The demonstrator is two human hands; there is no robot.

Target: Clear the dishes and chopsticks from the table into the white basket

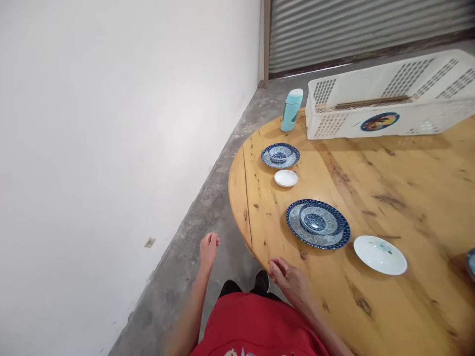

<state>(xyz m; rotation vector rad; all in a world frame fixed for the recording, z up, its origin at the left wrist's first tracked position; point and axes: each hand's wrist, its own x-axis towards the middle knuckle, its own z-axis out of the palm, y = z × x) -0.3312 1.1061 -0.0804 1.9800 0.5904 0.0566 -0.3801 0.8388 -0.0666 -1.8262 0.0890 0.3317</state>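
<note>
Two bare hands beside set-out crockery

Nothing is seen held in either hand. The left hand (209, 247) is seen against the floor (212, 207), at about ten o'clock from the right, its fingers curled inward; how tightly they are closed cannot be told. The right hand (292, 281) is placed at the edge of the table (408, 309), its thumb and fingers bent towards each other; whether they meet, or whether the wood is touched, cannot be told.

Near the right hand, at about one o'clock, a blue-rimmed plate (296, 222) is found, with a patterned bowl (319, 218) set upon it. Glazed ceramic is suggested by the shine: stiff, brittle and probably slick, the plate heavier than the bowl. The plate would best be grasped at nine and three o'clock on its rim, fingers tucked beneath, and held level, lest the bowl be made to slide. At three o'clock from the hand, a white bowl (380, 255) is likely just as fragile, best lifted by its flared lip.
</note>
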